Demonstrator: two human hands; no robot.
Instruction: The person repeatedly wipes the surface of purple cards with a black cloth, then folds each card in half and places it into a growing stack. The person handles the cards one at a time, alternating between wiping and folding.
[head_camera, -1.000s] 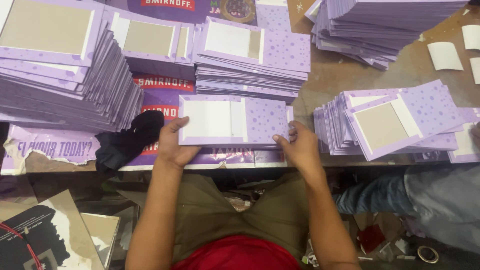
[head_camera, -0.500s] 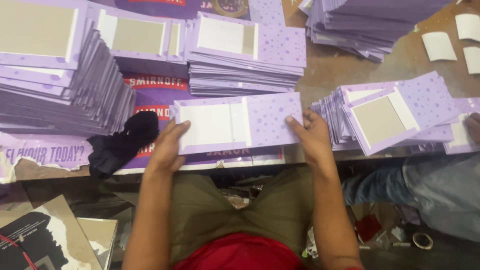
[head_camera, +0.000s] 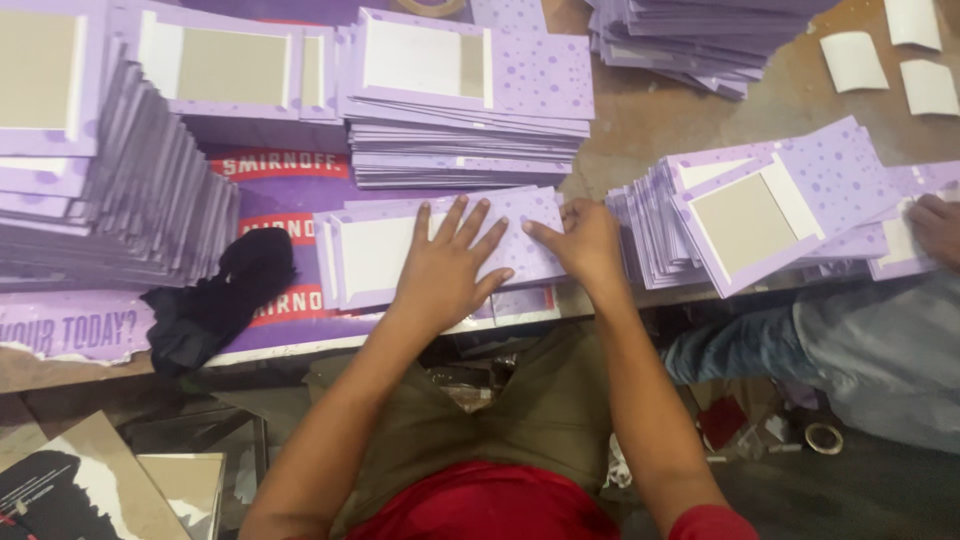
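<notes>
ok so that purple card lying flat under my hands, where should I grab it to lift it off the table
Judging by its pose, take the purple card by its bare left short edge, coming in from the left. It lies flat, so pinch the thin edge. Your left hand presses its middle and your right hand covers its right end, while the stack of cards crowds the far side.

Worn brown worktable (head_camera: 680, 130), purple poster (head_camera: 80, 325) spread on it; dim cluttered floor (head_camera: 860, 490) beneath.

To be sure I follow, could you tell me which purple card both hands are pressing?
The flat single card at the table's near edge, under both palms, not in any stack.
</notes>
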